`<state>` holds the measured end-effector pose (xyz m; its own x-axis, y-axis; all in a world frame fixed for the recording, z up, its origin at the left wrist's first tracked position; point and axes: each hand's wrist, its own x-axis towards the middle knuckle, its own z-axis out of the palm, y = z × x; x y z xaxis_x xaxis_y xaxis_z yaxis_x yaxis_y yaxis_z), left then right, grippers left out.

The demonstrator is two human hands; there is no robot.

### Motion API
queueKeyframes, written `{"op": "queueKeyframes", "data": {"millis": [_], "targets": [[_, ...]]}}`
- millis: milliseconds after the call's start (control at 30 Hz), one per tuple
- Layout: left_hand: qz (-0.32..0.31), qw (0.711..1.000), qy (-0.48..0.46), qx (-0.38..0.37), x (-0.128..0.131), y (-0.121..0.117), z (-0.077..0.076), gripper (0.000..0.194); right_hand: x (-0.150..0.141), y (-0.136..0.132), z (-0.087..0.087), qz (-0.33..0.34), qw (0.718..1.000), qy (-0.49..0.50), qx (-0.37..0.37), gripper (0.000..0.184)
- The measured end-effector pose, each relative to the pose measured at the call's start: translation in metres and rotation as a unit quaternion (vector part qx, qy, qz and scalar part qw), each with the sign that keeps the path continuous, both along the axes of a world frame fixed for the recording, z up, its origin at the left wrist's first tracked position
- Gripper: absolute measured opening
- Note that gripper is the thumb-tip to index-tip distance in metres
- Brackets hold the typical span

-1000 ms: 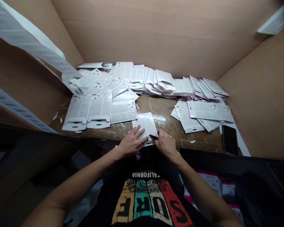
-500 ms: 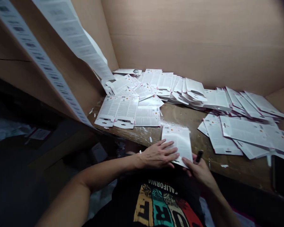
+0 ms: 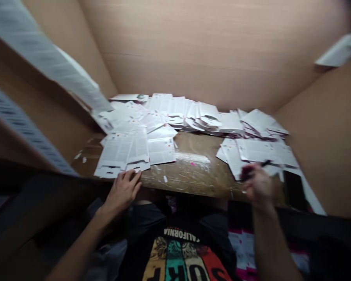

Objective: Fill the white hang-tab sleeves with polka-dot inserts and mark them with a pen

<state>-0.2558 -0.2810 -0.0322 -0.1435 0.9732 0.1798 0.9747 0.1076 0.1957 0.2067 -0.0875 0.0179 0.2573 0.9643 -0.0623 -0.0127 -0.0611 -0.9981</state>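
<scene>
Cards (image 3: pixel 123 156) at table edge (image 3: pixel 187 190), left hand (image 3: pixel 123 193) touching

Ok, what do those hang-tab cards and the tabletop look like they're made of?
The hang-tab cards look like thin white coated paperboard, with a slight sheen and flaps that bend and crease. The tabletop looks like worn brown wood or wood-based board, its surface scuffed, with shiny patches that may be tape or glue residue.

Printed cards (image 3: pixel 160 151) lie on a workbench (image 3: pixel 193 179)
</scene>
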Motion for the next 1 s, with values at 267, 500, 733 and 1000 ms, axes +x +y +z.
{"op": "queueKeyframes", "data": {"millis": [267,500,733,1000], "targets": [[0.127,0.982,0.019,0.136,-0.059,0.046,-0.013,0.059,-0.033,-0.023,-0.034,0.174,0.984,0.016,-0.043,0.064],[0.014,1.000,0.022,0.015,0.039,0.087,-0.022,0.062,-0.061,-0.059,-0.054,0.361,0.930,0.059,-0.035,0.045],[0.009,0.998,-0.059,-0.008,0.140,0.183,-0.008,0.059,-0.111,-0.029,-0.072,0.277,0.954,0.107,-0.035,0.046],[-0.205,0.978,0.033,-0.031,0.149,0.181,-0.016,0.063,-0.067,-0.008,-0.073,0.230,0.972,-0.044,-0.003,0.047]]}}
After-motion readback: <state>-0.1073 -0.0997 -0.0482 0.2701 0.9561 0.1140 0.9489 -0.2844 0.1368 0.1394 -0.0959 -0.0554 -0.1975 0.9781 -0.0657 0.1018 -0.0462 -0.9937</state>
